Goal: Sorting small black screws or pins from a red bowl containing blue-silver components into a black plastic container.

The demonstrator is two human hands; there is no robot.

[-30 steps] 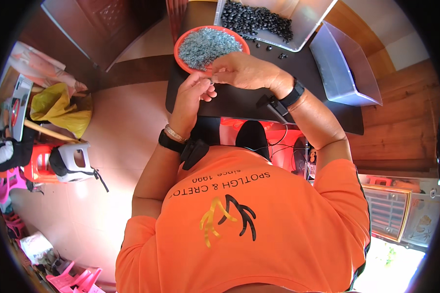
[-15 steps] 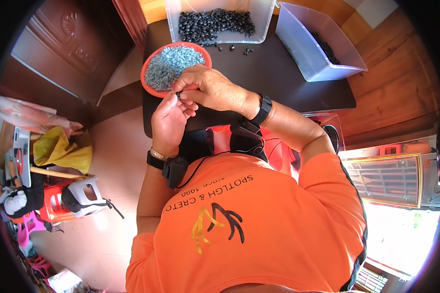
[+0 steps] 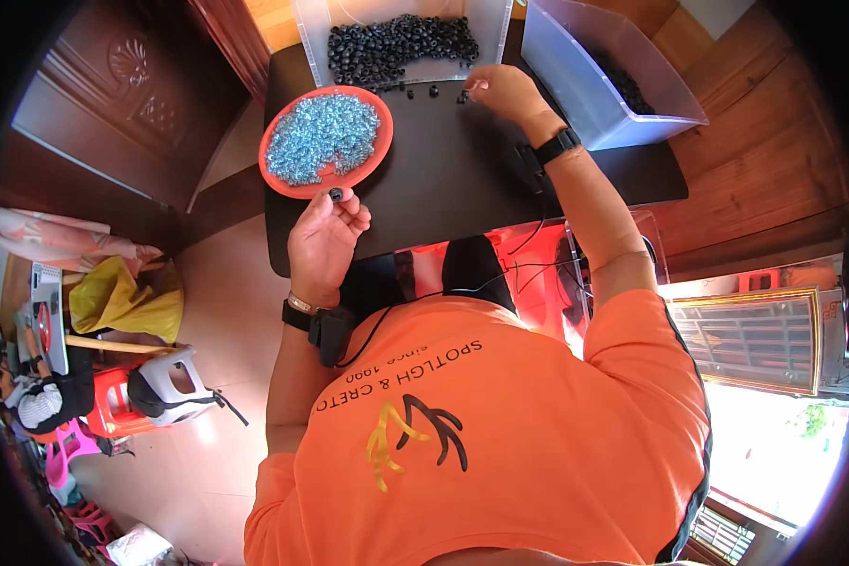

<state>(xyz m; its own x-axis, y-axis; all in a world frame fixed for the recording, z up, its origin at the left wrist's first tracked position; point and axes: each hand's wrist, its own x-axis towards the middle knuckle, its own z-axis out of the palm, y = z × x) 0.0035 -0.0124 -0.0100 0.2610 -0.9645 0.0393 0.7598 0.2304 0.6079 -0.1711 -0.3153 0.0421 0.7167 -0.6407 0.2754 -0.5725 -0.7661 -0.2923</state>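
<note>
Left hand [image 3: 323, 241] – at the table's [image 3: 462, 189] near edge, just below the orange plate [image 3: 283, 179] of blue parts – pinches one black ring [image 3: 336, 194] in its fingertips. Right hand [image 3: 502, 91] reaches the loose rings [image 3: 434, 91] before the far-edge tray [image 3: 401, 42]; whether it grips one cannot be told.

1. I can't tell what the right hand [image 3: 500, 91] pinches; its fingertips curl down over the loose black rings [image 3: 434, 91] on the surface [image 3: 462, 179].
2. The small dark piece [image 3: 336, 194] at the left hand's [image 3: 323, 243] fingertips is too small for me to make out.
3. The top edge cuts off the clear tray [image 3: 401, 42] of black rings.
4. The clear bin's [image 3: 594, 85] wall blurs the dark contents inside.
5. My own chest hides the surface's near edge.
6. The blue bits on the red plate [image 3: 283, 179] merge into one mass.
</note>
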